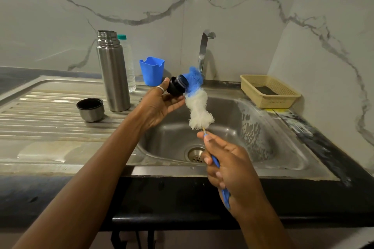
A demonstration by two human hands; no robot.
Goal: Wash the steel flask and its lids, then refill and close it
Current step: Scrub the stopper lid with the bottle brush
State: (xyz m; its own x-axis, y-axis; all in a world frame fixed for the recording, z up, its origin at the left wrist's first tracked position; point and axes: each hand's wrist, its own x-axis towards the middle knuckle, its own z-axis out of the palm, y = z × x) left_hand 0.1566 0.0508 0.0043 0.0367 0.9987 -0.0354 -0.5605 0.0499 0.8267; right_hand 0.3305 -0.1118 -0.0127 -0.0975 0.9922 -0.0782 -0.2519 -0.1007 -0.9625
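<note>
Steel flask [113, 75]: uncapped, upright on the drainboard [50, 119], left of the sink [263, 137]. Steel cup lid [90, 109]: mouth up, just near-left of the flask. Black inner lid [177, 87]: tilted sideways above the sink's far-left edge, touching the blue bristles of the brush [197, 103].

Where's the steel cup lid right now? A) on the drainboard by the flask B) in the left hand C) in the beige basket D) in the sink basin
A: the steel cup lid sits mouth-up on the drainboard beside the flask; the left hand holds the dark stopper.
</note>
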